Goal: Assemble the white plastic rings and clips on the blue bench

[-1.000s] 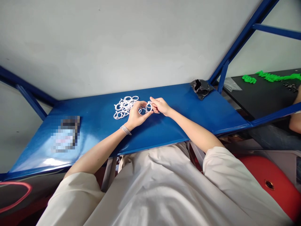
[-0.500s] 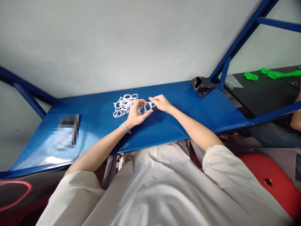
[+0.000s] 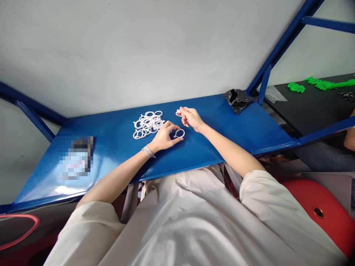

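My left hand (image 3: 163,137), with a bracelet at the wrist, curves its fingers and thumb round a white plastic ring (image 3: 183,133) that has a small knob. The ring faces upward at the fingertips, low over the blue table. Farther right and a little higher, my right hand (image 3: 192,119) pinches another white piece (image 3: 178,112), apparently a ring seen nearly edge-on; the fingers partly cover it. Just left of my left hand lies a loose pile of white rings (image 3: 148,122), several overlapping, some with small knobs.
The blue table (image 3: 116,147) meets a pale wall. A crumpled black plastic bag (image 3: 238,100) lies at its back right corner. A blurred-out item (image 3: 77,157) rests at the left. Beyond the blue frame, a dark table (image 3: 310,107) bears green pieces (image 3: 324,84). A red stool (image 3: 307,199) stands at right.
My hands have moved apart. The right hand has drawn away from the left and slightly up with a white piece. My left hand still has a ring, now lower and farther right.
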Tool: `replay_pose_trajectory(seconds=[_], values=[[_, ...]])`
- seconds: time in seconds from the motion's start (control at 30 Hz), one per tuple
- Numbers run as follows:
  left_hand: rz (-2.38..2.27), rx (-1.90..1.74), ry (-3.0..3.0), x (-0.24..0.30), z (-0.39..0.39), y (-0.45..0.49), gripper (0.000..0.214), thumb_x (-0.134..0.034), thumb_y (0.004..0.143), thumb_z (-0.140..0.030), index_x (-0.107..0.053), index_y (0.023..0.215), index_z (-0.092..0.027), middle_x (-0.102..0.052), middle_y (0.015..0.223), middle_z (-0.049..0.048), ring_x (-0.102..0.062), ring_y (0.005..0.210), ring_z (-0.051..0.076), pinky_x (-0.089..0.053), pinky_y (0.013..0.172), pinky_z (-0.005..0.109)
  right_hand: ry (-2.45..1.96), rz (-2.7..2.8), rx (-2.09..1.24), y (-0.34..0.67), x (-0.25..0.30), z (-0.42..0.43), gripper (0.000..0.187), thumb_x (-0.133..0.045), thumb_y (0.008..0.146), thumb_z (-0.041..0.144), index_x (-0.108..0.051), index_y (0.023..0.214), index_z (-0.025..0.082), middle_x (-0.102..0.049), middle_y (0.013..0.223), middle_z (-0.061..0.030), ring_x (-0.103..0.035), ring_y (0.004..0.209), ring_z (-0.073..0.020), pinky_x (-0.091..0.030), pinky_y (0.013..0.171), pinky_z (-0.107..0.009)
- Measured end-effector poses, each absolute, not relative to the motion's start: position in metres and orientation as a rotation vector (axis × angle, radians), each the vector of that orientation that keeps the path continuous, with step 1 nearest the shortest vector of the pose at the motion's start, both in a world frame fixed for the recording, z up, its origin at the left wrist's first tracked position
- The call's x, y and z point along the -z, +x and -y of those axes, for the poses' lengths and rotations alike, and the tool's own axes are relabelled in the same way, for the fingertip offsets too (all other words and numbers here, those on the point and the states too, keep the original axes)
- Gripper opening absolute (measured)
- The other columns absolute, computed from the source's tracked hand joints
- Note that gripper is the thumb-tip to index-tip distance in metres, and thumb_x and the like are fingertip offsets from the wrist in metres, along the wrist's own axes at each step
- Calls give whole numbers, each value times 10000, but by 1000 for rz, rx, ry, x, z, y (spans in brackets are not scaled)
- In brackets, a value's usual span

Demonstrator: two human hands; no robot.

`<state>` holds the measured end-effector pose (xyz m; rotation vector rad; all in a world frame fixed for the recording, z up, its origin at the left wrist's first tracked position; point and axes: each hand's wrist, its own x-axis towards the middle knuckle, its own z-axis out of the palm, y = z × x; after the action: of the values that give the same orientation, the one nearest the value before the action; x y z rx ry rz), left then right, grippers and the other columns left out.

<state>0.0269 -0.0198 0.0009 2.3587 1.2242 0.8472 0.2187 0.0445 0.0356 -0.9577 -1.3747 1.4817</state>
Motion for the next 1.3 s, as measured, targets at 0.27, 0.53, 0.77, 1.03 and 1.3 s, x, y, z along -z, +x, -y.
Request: replay_pose_trajectory(seconds=[0.27, 0.53, 0.77, 1.03, 1.3], values=[[-1214, -845, 2369, -5, 21, 30, 450, -733, 931, -610, -734, 1093, -190, -728, 1032, 88, -644, 920, 242, -517, 890, 411, -971, 1674, -1400, 218, -26, -45, 484, -594, 1035, 579, -658, 798, 162, -570, 625, 13, -547, 529, -118, -502, 547, -255], [-1346, -1062, 2002, -9, 18, 28, 487, -458, 1066, -603, -664, 908, -191, -726, 834, 55, -637, 735, 180, -471, 698, 322, -958, 2084, -1035, 217, -26, -30, 360, -467, 1083, 501, -526, 875, 213, -687, 824, -5, -598, 735, -152, -428, 717, -279], [-1354, -1029, 1984, -6, 20, 29, 461, -466, 1052, -565, -616, 810, -202, -708, 771, 45, -620, 686, 181, -472, 696, 332, -1012, 2205, -996, 216, -32, -26, 693, -266, 1110, 676, -639, 818, 170, -731, 855, -58, -639, 794, -172, -419, 769, -287], [-1334, -950, 2091, -9, 21, 29, 500, -433, 1052, -577, -654, 814, -197, -717, 738, 48, -614, 646, 185, -451, 663, 332, -1088, 2243, -1128, 221, -43, -24, 867, -307, 1020, 839, -713, 693, 145, -724, 726, -72, -666, 750, -184, -424, 712, -281], [-1325, -951, 2158, -11, 22, 28, 479, -431, 1069, -528, -660, 807, -198, -642, 673, 22, -528, 589, 166, -432, 633, 326, -1130, 2101, -1345, 219, -32, -32, 903, -268, 993, 882, -687, 674, 149, -631, 575, -40, -537, 491, -124, -394, 539, -268]])
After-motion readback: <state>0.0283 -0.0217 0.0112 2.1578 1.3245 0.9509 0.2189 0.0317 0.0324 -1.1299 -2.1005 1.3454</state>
